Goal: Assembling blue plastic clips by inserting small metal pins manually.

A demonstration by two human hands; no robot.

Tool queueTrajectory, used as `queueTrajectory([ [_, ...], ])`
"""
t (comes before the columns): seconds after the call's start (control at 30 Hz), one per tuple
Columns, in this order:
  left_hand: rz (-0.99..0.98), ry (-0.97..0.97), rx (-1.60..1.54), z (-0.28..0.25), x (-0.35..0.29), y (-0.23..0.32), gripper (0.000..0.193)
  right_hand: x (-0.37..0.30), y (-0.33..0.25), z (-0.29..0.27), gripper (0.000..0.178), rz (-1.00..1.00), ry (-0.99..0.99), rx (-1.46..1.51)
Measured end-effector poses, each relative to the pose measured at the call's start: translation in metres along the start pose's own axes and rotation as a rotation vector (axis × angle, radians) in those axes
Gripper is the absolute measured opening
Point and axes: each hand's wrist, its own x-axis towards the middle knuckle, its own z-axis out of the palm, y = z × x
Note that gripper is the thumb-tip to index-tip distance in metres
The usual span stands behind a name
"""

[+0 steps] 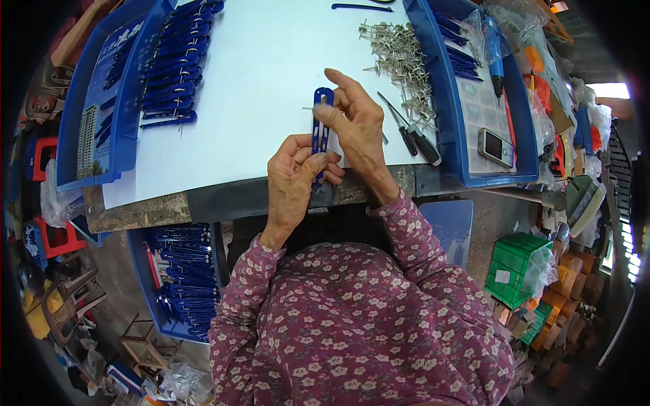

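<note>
Glossy dark-blue elongated flat piece with rounded ends (pixel 318 142), count one in hand, held upright over the near edge of the table, in front of the person's torso. Left hand (pixel 294 172): one, closed, fingers and thumb gripping the piece's lower part. Right hand (pixel 359 125): one, blurred thumb across the upper part, index finger stretched out away from it; cannot tell if it pinches. One thin metal pin (pixel 307 108) juts left near the top. White sheet-covered table (pixel 264 88): one long row of matching dark-blue pieces (pixel 172 88) at left, overlapping, well over ten, no exact count; one loose pile of silver flat-headed metal pins (pixel 403 61) at right, too many to count; one lone thin blue strip (pixel 362 8) at far edge. Two black-handled tools, one thick-handled (pixel 426 145) and one slim (pixel 408 141), lie side by side below the pile. Blue plastic trays, three: left (pixel 125 122), right (pixel 455 122), below the table at left (pixel 147 291); each has blue pieces in it. Right tray also holds one silver phone with keypad (pixel 495 147) and one blue cylindrical tool with black tip (pixel 496 59).
</note>
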Motion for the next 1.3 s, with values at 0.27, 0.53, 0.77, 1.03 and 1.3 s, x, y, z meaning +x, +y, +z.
queueTrajectory([
  [0.27,0.005,0.017,-0.011,0.0,0.0,-0.002,0.02,-0.001,0.001,0.007,0.041,-0.088,0.069,0.044],
  [0.53,-0.002,0.015,-0.059,-0.002,0.001,-0.002,0.019,0.0,-0.005,0.001,0.047,0.247,-0.032,0.014],
  [0.77,0.004,0.004,-0.01,-0.003,0.001,-0.003,0.019,-0.001,0.002,0.009,0.041,0.085,0.052,0.042],
  [1.03,0.028,-0.005,0.006,-0.003,0.0,0.0,0.018,-0.006,-0.006,0.015,0.038,-0.105,0.092,-0.055],
  [1.3,-0.002,0.007,-0.054,-0.001,-0.001,-0.003,0.018,-0.002,-0.005,0.004,0.042,0.278,-0.017,0.053],
])
